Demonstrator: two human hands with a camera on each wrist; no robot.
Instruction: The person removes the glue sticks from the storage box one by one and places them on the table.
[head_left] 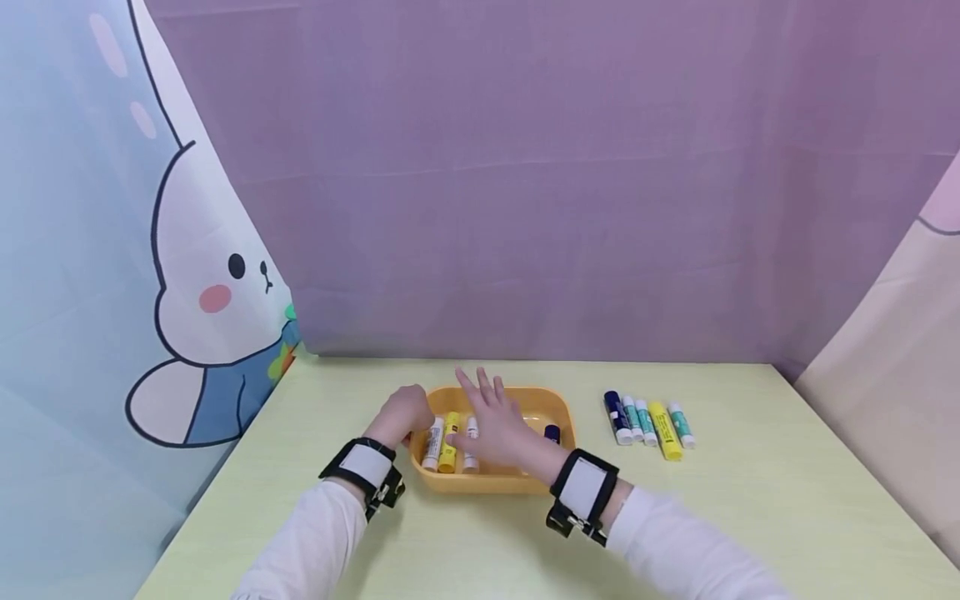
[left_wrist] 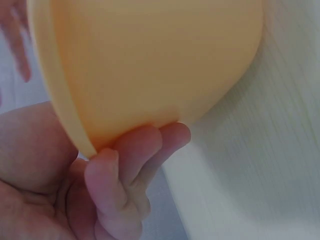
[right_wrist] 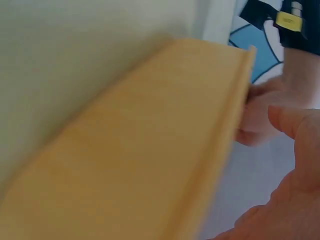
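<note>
A yellow-orange plastic tray (head_left: 487,483) stands on the table. My left hand (head_left: 405,414) grips its left rim, thumb on the inner side and fingers curled against the outer wall (left_wrist: 160,60) in the left wrist view. Over the middle of the tray, my right hand (head_left: 493,423) has its fingers spread and holds nothing. Inside the tray lie a white glue stick (head_left: 433,443), a yellow glue stick (head_left: 448,446) and another white glue stick (head_left: 472,433), partly behind the right hand. A dark blue cap (head_left: 552,433) shows at the right end; the rest is hidden by the right arm.
To the right of the tray, several glue sticks lie in a row: a dark blue one (head_left: 617,417), white-and-teal ones (head_left: 645,422) and a yellow one (head_left: 664,431). A purple cloth (head_left: 525,208) hangs behind the pale green table (head_left: 780,500).
</note>
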